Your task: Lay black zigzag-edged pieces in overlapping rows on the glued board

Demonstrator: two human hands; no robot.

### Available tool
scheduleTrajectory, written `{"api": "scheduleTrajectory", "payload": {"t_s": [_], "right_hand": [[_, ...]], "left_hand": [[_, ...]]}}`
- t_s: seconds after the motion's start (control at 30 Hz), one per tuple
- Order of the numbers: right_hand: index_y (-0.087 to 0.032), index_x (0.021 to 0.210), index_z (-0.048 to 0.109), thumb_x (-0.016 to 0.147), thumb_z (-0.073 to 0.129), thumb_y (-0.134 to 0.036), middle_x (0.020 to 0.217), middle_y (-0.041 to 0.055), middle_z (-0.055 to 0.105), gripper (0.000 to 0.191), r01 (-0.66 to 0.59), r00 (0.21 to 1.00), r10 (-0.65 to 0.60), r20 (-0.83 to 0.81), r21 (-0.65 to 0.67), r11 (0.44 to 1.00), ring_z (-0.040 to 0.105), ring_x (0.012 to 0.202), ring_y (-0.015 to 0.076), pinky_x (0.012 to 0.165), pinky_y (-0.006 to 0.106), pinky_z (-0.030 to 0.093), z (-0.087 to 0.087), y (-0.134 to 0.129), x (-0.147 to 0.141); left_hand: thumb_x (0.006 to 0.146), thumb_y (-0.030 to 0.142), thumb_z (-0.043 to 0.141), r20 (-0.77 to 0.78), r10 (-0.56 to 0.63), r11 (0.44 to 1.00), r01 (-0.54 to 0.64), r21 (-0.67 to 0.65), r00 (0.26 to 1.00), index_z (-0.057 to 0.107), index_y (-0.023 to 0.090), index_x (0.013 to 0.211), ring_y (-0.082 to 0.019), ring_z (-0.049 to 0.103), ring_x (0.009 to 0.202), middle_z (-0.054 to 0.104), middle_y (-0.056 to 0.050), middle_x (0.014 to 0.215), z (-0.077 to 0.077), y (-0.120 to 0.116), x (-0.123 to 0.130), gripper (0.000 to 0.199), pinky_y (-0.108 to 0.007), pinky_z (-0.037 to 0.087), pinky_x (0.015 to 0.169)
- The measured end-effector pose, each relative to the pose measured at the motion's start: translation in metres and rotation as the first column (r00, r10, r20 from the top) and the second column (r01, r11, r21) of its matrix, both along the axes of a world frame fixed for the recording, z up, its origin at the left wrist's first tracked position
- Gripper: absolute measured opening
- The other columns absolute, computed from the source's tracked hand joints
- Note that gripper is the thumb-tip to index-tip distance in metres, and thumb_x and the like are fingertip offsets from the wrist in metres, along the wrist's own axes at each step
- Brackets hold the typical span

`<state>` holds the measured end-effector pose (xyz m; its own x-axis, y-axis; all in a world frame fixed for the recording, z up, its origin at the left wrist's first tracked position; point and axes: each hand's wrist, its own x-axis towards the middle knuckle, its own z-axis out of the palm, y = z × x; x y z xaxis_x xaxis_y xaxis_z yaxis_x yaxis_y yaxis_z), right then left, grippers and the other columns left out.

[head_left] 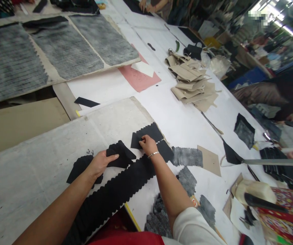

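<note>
My left hand point(100, 164) is closed around a small stack of black scalloped-edge pieces point(120, 153), thumb on top. My right hand point(148, 145) pinches the near edge of a flat black piece point(150, 132) with a wavy edge, lying at the right end of the pale board point(115, 117). Below both hands runs a long row of overlapping black scalloped pieces point(120, 185). Beside my left wrist lie more black pieces point(81, 166), partly covered by the forearm. Whether the pieces are leather or fabric I cannot tell.
Three grey-black panels point(67, 44) lie on a board at the upper left. Beyond the pale board are a pink sheet point(138, 80) and a pile of beige strips point(192, 78). Grey scalloped pieces point(187, 156) lie by my right arm. Another person's hands point(148, 6) work at the far end.
</note>
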<state>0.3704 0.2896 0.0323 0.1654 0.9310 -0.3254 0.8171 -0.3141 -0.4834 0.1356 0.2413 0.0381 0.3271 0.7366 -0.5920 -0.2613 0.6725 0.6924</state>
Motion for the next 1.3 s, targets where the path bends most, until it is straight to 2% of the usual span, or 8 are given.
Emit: {"api": "scheduleTrajectory", "payload": {"t_s": [0.3, 0.43, 0.7, 0.87, 0.97, 1.07, 1.13, 1.3], "right_hand": [[-0.019, 0.102, 0.055, 0.086, 0.052, -0.032, 0.095, 0.0087, 0.065, 0.021, -0.005, 0.936, 0.046, 0.35, -0.117, 0.993, 0.062, 0.087, 0.0199, 0.072, 0.029, 0.043, 0.019, 0.001, -0.01], [-0.019, 0.1, 0.057, 0.083, 0.055, -0.029, 0.105, 0.01, 0.061, 0.02, -0.028, 0.913, 0.079, 0.4, -0.131, 0.991, 0.06, 0.092, 0.0208, 0.075, 0.03, 0.044, 0.015, 0.005, -0.006], [-0.018, 0.092, 0.057, 0.083, 0.052, -0.023, 0.099, 0.0092, 0.061, 0.012, -0.087, 0.881, 0.112, 0.46, -0.075, 0.993, 0.057, 0.095, 0.0235, 0.078, 0.033, 0.043, 0.014, 0.003, -0.012], [-0.019, 0.105, 0.052, 0.083, 0.051, -0.019, 0.095, 0.0077, 0.064, 0.022, -0.14, 0.942, 0.144, 0.302, -0.036, 0.99, 0.059, 0.085, 0.0197, 0.075, 0.03, 0.042, 0.015, -0.004, -0.013], [-0.018, 0.102, 0.054, 0.081, 0.055, -0.021, 0.089, 0.0032, 0.063, 0.021, -0.13, 0.991, 0.127, 0.034, 0.068, 0.989, 0.058, 0.079, 0.0148, 0.071, 0.025, 0.042, 0.011, -0.004, -0.005], [-0.018, 0.096, 0.055, 0.079, 0.057, -0.025, 0.078, -0.0018, 0.061, 0.019, -0.078, 0.976, 0.09, -0.198, 0.065, 0.995, 0.056, 0.069, 0.0114, 0.064, 0.022, 0.042, 0.006, 0.0, 0.003], [-0.018, 0.094, 0.056, 0.076, 0.058, -0.023, 0.075, -0.0029, 0.06, 0.019, -0.046, 0.983, 0.048, -0.18, 0.015, 0.999, 0.055, 0.067, 0.0108, 0.063, 0.022, 0.042, 0.003, 0.003, 0.006], [-0.017, 0.092, 0.057, 0.073, 0.065, -0.02, 0.082, 0.0019, 0.064, 0.02, 0.012, 0.996, -0.006, 0.093, -0.056, 0.998, 0.058, 0.076, 0.0133, 0.069, 0.024, 0.041, 0.002, 0.007, 0.006]], "left_hand": [[0.057, 0.034, 0.08, -0.001, -0.021, 1.0, 0.022, 0.009, 1.0, 0.07, 0.012, 0.084, -0.022, 0.066, 0.079, 0.072, -0.006, 0.081, -0.002, -0.004, 0.001, 0.036, -0.034, 0.049, 0.081], [0.056, 0.034, 0.08, -0.002, -0.02, 1.0, 0.02, -0.003, 1.0, 0.071, 0.012, 0.084, -0.022, 0.066, 0.078, 0.072, -0.006, 0.08, 0.0, -0.004, 0.003, 0.037, -0.034, 0.049, 0.081], [0.058, 0.034, 0.079, 0.014, -0.033, 0.999, 0.033, -0.001, 0.999, 0.071, 0.013, 0.085, -0.023, 0.066, 0.08, 0.072, -0.007, 0.084, 0.0, -0.008, 0.004, 0.036, -0.034, 0.049, 0.083], [0.056, 0.034, 0.08, 0.009, -0.029, 1.0, 0.029, 0.007, 1.0, 0.07, 0.012, 0.088, -0.024, 0.066, 0.081, 0.072, -0.008, 0.086, -0.003, -0.01, 0.002, 0.04, -0.036, 0.049, 0.083], [0.058, 0.034, 0.079, 0.018, -0.028, 0.999, 0.028, 0.015, 0.999, 0.07, 0.013, 0.09, -0.023, 0.066, 0.081, 0.072, -0.007, 0.087, -0.005, -0.01, 0.0, 0.039, -0.036, 0.049, 0.083], [0.058, 0.035, 0.079, 0.014, -0.035, 0.999, 0.034, 0.009, 0.999, 0.071, 0.014, 0.088, -0.023, 0.067, 0.08, 0.072, -0.007, 0.086, -0.005, -0.01, -0.001, 0.037, -0.036, 0.049, 0.083], [0.058, 0.036, 0.08, 0.007, -0.031, 1.0, 0.031, 0.001, 0.999, 0.071, 0.014, 0.087, -0.023, 0.066, 0.081, 0.072, -0.007, 0.086, -0.004, -0.01, 0.0, 0.038, -0.036, 0.049, 0.083], [0.057, 0.036, 0.08, 0.0, -0.022, 1.0, 0.022, 0.004, 1.0, 0.071, 0.013, 0.087, -0.024, 0.066, 0.082, 0.072, -0.007, 0.084, -0.004, -0.01, 0.001, 0.039, -0.036, 0.049, 0.083]]}}
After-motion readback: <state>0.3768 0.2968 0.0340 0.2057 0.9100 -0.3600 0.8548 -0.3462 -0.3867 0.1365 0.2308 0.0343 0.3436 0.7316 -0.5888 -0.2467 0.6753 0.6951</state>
